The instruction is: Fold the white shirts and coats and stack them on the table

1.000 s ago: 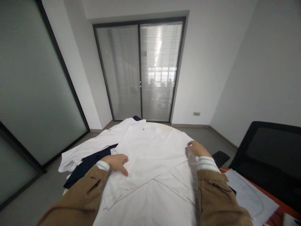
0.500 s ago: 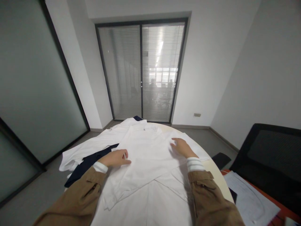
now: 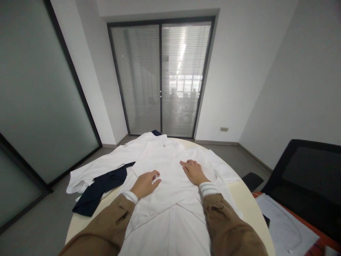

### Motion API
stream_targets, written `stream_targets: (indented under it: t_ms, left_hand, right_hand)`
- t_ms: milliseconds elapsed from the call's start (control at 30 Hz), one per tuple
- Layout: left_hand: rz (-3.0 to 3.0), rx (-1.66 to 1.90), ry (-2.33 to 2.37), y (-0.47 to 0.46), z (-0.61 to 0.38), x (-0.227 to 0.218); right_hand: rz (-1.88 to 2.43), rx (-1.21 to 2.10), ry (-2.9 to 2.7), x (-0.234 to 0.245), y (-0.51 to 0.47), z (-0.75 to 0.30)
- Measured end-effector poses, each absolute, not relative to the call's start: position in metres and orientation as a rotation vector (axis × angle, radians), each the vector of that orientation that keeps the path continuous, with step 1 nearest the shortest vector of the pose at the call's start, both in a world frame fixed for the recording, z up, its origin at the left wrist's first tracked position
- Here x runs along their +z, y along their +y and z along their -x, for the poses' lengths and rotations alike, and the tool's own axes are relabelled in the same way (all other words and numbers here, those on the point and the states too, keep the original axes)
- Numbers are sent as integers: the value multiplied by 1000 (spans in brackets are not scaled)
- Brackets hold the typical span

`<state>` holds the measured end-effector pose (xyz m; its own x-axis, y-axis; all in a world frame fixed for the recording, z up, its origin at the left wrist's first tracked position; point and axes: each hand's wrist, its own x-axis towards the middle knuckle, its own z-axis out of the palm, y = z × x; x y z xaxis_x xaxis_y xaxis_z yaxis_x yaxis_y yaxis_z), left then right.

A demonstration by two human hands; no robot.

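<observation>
A white shirt (image 3: 167, 181) lies spread over the round table, its collar end at the far side and its sleeves out to both sides. On the left part of its front is my left hand (image 3: 146, 183), fingers slightly curled and thumb apart, holding nothing. My right hand (image 3: 194, 171) rests palm down on the right part, with its fingers spread. Some creases run across the cloth beneath and between the hands. Left of the shirt, more white clothing (image 3: 106, 162) and a dark navy garment (image 3: 102, 188) lie partly under one another.
The cream round table (image 3: 253, 213) has its edge showing on the right and lower left. A black mesh chair (image 3: 306, 181) stands at the right, with white papers (image 3: 287, 224) on an orange surface beside it. Beyond are glass panels with blinds (image 3: 160, 81).
Both hands have moved inward across the shirt, toward each other. The shirt's left side has drawn in, so more of the navy garment and the table's left edge shows.
</observation>
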<state>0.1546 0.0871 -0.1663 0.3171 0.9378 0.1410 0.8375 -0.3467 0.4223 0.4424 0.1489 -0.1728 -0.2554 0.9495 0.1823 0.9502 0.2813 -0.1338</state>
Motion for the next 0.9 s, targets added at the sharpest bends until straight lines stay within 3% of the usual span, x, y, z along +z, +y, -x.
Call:
stream_targets:
  t_ms: [333, 767, 900]
  left_hand:
    - [-2315, 760, 1344, 90, -150, -174]
    - [-2367, 738, 1236, 87, -149, -168]
    - [-2355, 765, 1252, 89, -148, -171]
  right_hand:
    - [1698, -145, -2482, -162, 152, -425]
    - [1799, -334, -2341, -160, 149, -407]
    - [1731, -198, -2284, -165, 148, -411]
